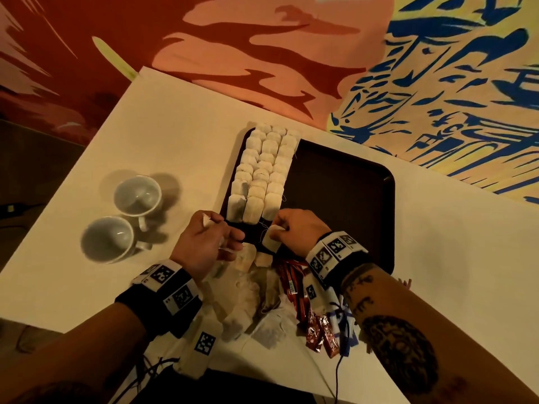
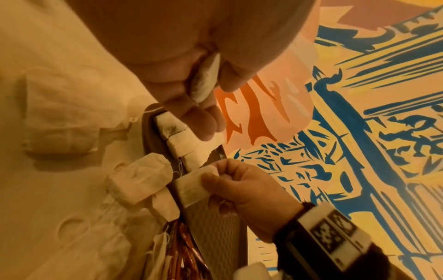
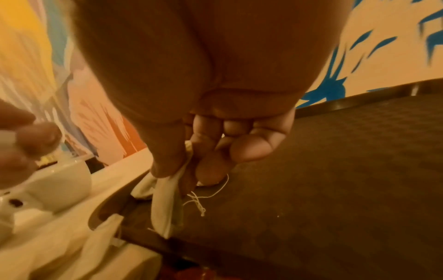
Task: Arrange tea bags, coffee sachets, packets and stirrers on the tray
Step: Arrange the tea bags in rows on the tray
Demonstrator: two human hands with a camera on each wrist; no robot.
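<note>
Left grip (image 1: 204, 243) curled round a tea bag (image 2: 203, 79); right grip (image 1: 294, 228) pinches another bag (image 1: 271, 243), both over the near edge of the tray (image 1: 350, 182). Just beyond the grips, three rows of bags (image 1: 262, 173) fill the tray's left side. Behind them on the counter (image 1: 175, 121): loose bags (image 1: 248, 301), red sachets (image 1: 294, 284); cups (image 1: 122, 217) left of the left grip.
</note>
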